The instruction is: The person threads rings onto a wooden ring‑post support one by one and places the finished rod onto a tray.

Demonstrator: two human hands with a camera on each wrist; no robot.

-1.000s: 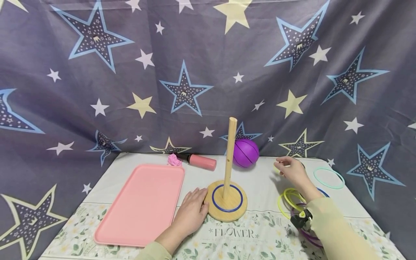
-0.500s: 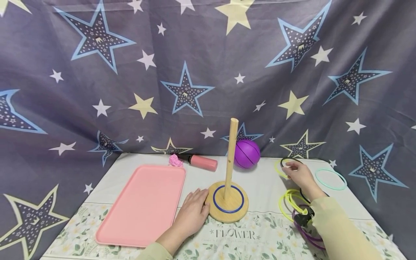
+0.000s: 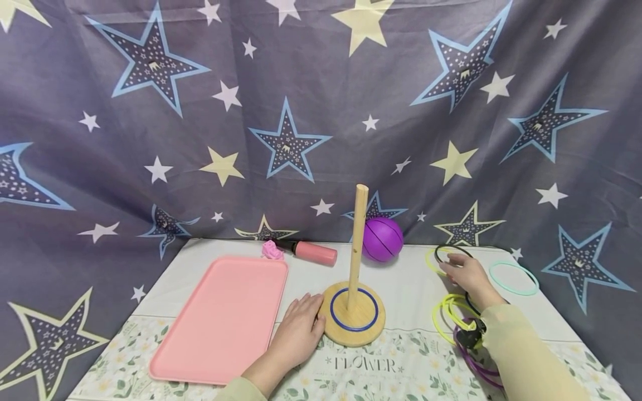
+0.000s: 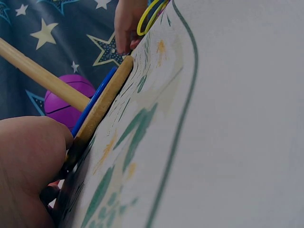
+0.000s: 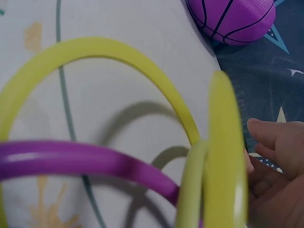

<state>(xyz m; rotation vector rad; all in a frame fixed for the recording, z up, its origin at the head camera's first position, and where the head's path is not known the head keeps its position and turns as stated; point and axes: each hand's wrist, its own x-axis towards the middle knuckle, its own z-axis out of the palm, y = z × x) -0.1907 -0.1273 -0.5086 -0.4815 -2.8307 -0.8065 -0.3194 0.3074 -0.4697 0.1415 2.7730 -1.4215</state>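
Note:
A wooden peg [image 3: 357, 245] rises from its round base [image 3: 351, 337], with a blue ring [image 3: 333, 316] lying around its foot. My left hand [image 3: 296, 329] rests on the cloth, its fingers straight and touching the base's left edge. At the back right, my right hand [image 3: 468, 278] reaches down over a black ring [image 3: 450, 247] and a yellow ring [image 3: 429, 260]. In the right wrist view, nothing shows between its thumb and fingers. Yellow rings [image 5: 95, 47] and a purple ring [image 5: 80, 159] sit close by that wrist; whether they hang from it I cannot tell.
Left of the base lies a pink tray [image 3: 225, 312]. Behind stand a pink-and-black pump [image 3: 315, 253], a pink crumpled piece [image 3: 272, 250] and a purple ball [image 3: 383, 239]. A turquoise ring [image 3: 514, 291] lies at the far right. A starry curtain [image 3: 281, 67] closes off the back.
My right hand has shifted slightly right and lower, so the black ring shows more behind its fingers. The left hand stays at the base. The view has tipped slightly.

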